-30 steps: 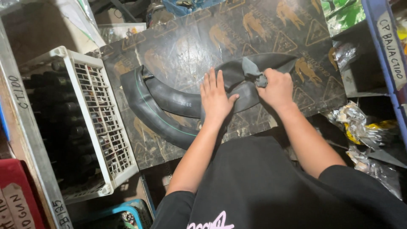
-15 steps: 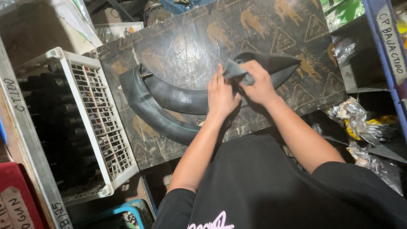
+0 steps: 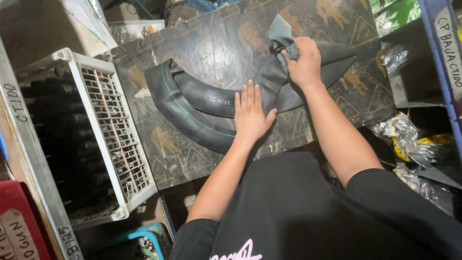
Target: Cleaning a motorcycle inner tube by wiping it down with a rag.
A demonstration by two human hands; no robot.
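Leftmost, crate: a white plastic crate (image 3: 111,139) stands beside the board, dark rolled items inside.
Tube: the black inner tube (image 3: 192,110) lies flattened and curved on the dark patterned board (image 3: 211,43).
Left hand: the left hand (image 3: 251,113) is released, fingers spread, palm pressing the tube flat.
Right hand: the right hand (image 3: 303,60) is clenched on the tube's folded end, lifting it.
Right edge: crinkled plastic bags (image 3: 402,132) by shelving.

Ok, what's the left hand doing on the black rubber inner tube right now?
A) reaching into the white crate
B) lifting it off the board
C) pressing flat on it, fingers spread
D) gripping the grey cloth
C: the left hand lies palm-down on the inner tube, while the right hand holds the grey cloth.
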